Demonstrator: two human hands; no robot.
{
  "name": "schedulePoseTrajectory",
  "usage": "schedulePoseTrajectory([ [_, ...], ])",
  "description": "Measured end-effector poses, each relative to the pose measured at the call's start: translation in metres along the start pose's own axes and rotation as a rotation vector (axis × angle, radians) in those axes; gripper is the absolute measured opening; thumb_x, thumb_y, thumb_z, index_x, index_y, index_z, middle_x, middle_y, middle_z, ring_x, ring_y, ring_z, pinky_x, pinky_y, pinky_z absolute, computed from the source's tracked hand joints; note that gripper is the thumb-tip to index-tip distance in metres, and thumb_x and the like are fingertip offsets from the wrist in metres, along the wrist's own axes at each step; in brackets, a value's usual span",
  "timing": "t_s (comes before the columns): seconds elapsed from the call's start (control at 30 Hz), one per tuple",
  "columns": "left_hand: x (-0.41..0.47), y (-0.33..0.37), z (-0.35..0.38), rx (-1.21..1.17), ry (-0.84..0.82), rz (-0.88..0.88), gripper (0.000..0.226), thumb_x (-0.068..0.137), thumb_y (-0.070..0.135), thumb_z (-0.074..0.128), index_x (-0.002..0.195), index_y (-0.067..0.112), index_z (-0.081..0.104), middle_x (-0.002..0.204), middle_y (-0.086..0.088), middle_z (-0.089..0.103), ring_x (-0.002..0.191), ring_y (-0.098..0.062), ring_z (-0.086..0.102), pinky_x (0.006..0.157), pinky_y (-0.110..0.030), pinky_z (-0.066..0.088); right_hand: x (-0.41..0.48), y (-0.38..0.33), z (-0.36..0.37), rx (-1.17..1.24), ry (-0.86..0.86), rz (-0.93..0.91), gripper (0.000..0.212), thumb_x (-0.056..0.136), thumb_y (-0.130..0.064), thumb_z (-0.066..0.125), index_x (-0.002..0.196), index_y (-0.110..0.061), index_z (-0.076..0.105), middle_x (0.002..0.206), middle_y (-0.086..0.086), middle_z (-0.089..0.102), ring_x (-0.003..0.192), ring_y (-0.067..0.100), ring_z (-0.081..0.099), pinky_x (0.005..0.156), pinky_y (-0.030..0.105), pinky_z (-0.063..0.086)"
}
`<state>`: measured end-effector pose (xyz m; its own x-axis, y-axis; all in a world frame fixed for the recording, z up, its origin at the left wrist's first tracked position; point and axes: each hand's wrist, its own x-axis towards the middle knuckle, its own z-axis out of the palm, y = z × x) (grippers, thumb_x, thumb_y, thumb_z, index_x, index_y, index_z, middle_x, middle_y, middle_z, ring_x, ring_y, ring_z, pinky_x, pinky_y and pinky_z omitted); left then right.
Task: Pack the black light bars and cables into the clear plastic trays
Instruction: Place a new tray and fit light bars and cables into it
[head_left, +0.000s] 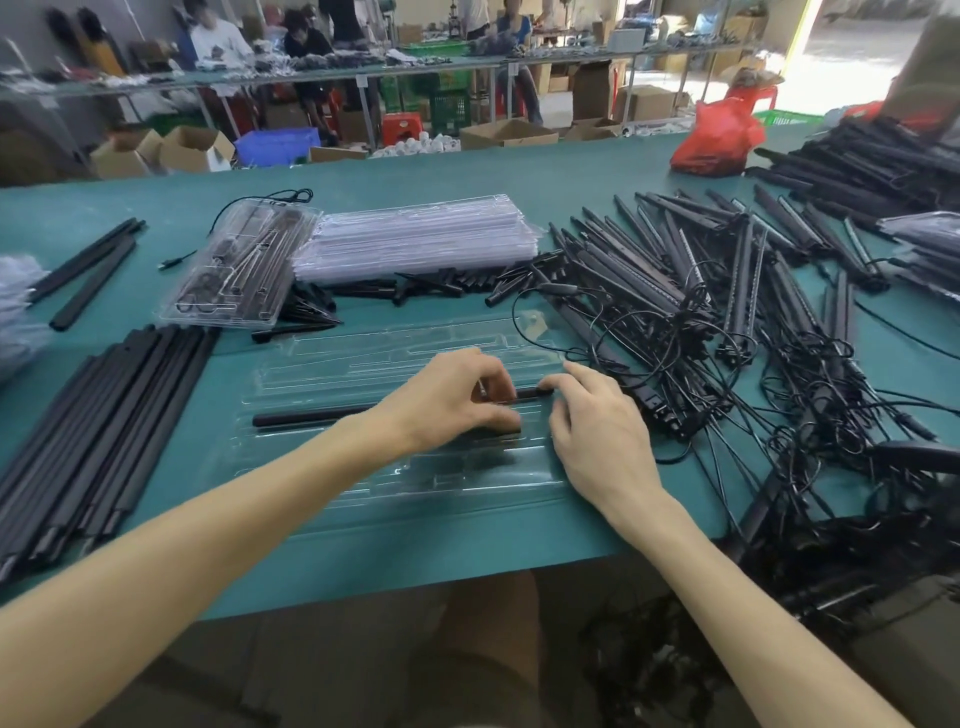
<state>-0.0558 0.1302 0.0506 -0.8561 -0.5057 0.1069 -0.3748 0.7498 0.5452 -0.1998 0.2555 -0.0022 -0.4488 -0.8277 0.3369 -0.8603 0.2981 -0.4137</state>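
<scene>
2 hands: left hand (457, 400), right hand (597, 431). 1 open clear tray (441, 491) ctr frame, 1 light bar (311, 417) in it. 1 packed tray (239, 265) upper-left of ctr. 1 empty-tray stack (415, 239), qty unclear. 1 red bag (717, 137) upper right. Lower left bar bundle (104, 426), right side cabled-bar heap (727, 291): uncountable.
</scene>
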Motion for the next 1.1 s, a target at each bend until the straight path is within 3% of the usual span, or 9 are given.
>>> schedulePoseTrajectory([
  [0.17, 0.032, 0.026, 0.006, -0.044, 0.136, 0.081, 0.014, 0.096, 0.012, 0.066, 0.109, 0.014, 0.069, 0.100, 0.001, 0.067, 0.088, -0.009, 0.061, 0.074, -0.010, 0.044, -0.001, -0.001, -0.001, -0.018, -0.004, -0.015, 0.030, 0.100, -0.017, 0.048, 0.126, -0.015, 0.062, 0.145, 0.004, 0.053, 0.134, 0.025, 0.045, 0.105, 0.040, 0.040],
  [0.37, 0.079, 0.057, 0.027, 0.098, 0.089, 0.173, 0.039, 0.094, -0.003, 0.057, 0.122, 0.022, 0.068, 0.118, -0.002, 0.060, 0.109, -0.016, 0.058, 0.100, -0.034, 0.046, 0.000, -0.003, 0.001, -0.020, 0.019, -0.027, 0.024, 0.095, -0.010, 0.049, 0.115, -0.005, 0.061, 0.120, 0.011, 0.061, 0.117, 0.030, 0.052, 0.090, 0.039, 0.043],
  [0.47, 0.096, 0.064, 0.040, 0.321, 0.030, 0.201, 0.061, 0.088, -0.012, 0.052, 0.139, 0.021, 0.055, 0.135, -0.002, 0.058, 0.125, -0.023, 0.054, 0.104, -0.042, 0.045, -0.001, -0.004, 0.002, -0.013, 0.035, -0.015, 0.022, 0.094, -0.007, 0.050, 0.110, -0.001, 0.064, 0.110, 0.014, 0.063, 0.110, 0.030, 0.055, 0.090, 0.038, 0.044],
  [0.6, 0.110, 0.055, 0.044, 0.448, 0.123, 0.224, 0.068, 0.083, -0.017, 0.050, 0.145, 0.012, 0.045, 0.142, -0.009, 0.048, 0.126, -0.028, 0.050, 0.100, -0.044, 0.047, -0.001, -0.005, 0.000, -0.003, 0.025, -0.033, 0.024, 0.094, -0.008, 0.050, 0.114, -0.004, 0.063, 0.117, 0.010, 0.062, 0.116, 0.027, 0.053, 0.096, 0.039, 0.046],
  [0.7, 0.117, 0.038, 0.041, 0.457, 0.139, 0.184, 0.066, 0.083, -0.015, 0.055, 0.142, 0.013, 0.050, 0.141, -0.008, 0.045, 0.123, -0.027, 0.049, 0.099, -0.044, 0.048, 0.000, -0.005, -0.001, 0.007, 0.024, -0.049, 0.029, 0.093, -0.007, 0.049, 0.119, -0.007, 0.063, 0.131, 0.007, 0.059, 0.128, 0.023, 0.049, 0.103, 0.038, 0.044],
  [0.8, 0.118, 0.025, 0.042, 0.449, 0.011, 0.174, 0.068, 0.086, -0.011, 0.056, 0.146, 0.021, 0.051, 0.144, -0.004, 0.050, 0.130, -0.026, 0.046, 0.104, -0.046, 0.045, 0.001, -0.004, -0.001, -0.012, 0.018, -0.056, 0.030, 0.094, -0.009, 0.046, 0.119, -0.010, 0.063, 0.133, 0.004, 0.057, 0.131, 0.021, 0.046, 0.104, 0.036, 0.042],
  [0.9, 0.119, 0.015, 0.043, 0.421, 0.029, 0.198, 0.067, 0.088, -0.007, 0.061, 0.147, 0.023, 0.050, 0.136, -0.003, 0.052, 0.114, -0.025, 0.059, 0.096, -0.043, 0.051, 0.000, -0.004, -0.001, -0.013, 0.029, -0.059, 0.029, 0.095, -0.010, 0.046, 0.118, -0.011, 0.063, 0.132, 0.003, 0.058, 0.129, 0.021, 0.047, 0.102, 0.037, 0.043],
  [1.0, 0.122, 0.011, 0.045, 0.443, 0.093, 0.226, 0.054, 0.092, 0.003, 0.067, 0.142, 0.015, 0.054, 0.120, -0.005, 0.051, 0.097, -0.023, 0.061, 0.088, -0.041, 0.053, 0.000, -0.005, -0.001, -0.017, 0.049, -0.064, 0.028, 0.095, -0.010, 0.046, 0.118, -0.011, 0.063, 0.131, 0.002, 0.058, 0.128, 0.020, 0.047, 0.101, 0.036, 0.044],
  [1.1, 0.126, 0.011, 0.045, 0.498, 0.104, 0.229, 0.039, 0.095, 0.014, 0.065, 0.133, 0.007, 0.059, 0.115, -0.009, 0.048, 0.100, -0.027, 0.055, 0.089, -0.046, 0.052, 0.000, -0.007, 0.000, -0.022, 0.070, -0.072, 0.026, 0.093, -0.008, 0.047, 0.113, -0.008, 0.063, 0.125, 0.005, 0.060, 0.121, 0.023, 0.050, 0.097, 0.037, 0.047],
])
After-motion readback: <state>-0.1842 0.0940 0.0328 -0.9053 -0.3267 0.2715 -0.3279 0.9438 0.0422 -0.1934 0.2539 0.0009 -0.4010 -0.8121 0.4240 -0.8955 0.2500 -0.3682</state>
